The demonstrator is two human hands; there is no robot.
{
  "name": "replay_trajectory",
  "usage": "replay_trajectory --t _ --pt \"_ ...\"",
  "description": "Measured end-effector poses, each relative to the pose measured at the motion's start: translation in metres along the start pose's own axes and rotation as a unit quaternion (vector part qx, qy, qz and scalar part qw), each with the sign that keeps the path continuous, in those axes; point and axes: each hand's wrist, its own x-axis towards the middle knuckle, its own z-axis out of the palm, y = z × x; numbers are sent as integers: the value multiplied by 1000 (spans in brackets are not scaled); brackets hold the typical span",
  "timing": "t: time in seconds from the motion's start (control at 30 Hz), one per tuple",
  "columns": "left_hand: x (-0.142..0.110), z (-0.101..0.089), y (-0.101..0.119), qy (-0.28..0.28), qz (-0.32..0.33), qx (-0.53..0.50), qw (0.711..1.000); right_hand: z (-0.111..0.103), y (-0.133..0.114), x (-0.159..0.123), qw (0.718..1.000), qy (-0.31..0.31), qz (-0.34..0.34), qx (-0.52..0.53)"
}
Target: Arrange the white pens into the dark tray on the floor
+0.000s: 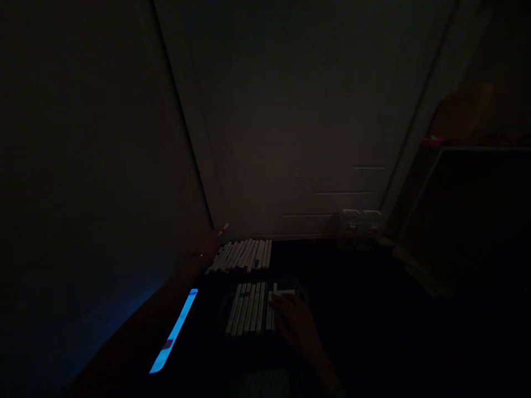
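Observation:
The scene is very dark. On the left, my left hand (207, 246) is closed on a slim white marker (224, 228) with a red band, its end poking out past the fingers. Just right of it lies a fanned row of similar white markers (244, 255). Nearer to me is a second row of white markers (248, 309), side by side. My right hand (296, 326) reaches to that row's right end, with the fingertips closed around a white marker (274, 290) that sticks up a little. Another white piece (287, 292) lies crosswise behind the fingers.
A phone-like screen (176, 329) glows blue at the left, below my left forearm. Two clear containers with white handles (360, 228) stand at the back right against a pale panel (265, 138). A dark cabinet-like shape (477, 210) is at the right.

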Motion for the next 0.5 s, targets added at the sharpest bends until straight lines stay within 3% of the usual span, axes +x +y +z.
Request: replay_trajectory --t 0.13,0.27,0.37,0.5 --pt "-33 -1 63 18 11 -119 993 -2 -1 0 1000 7 -16 1" --pt "-106 28 112 45 74 -258 962 -2 -2 2 1000 11 -21 -16" --pt "-162 55 118 36 113 -286 951 1 3 4 999 14 -27 -37" --pt "-208 70 100 58 168 -278 944 5 11 5 996 52 -30 -68"
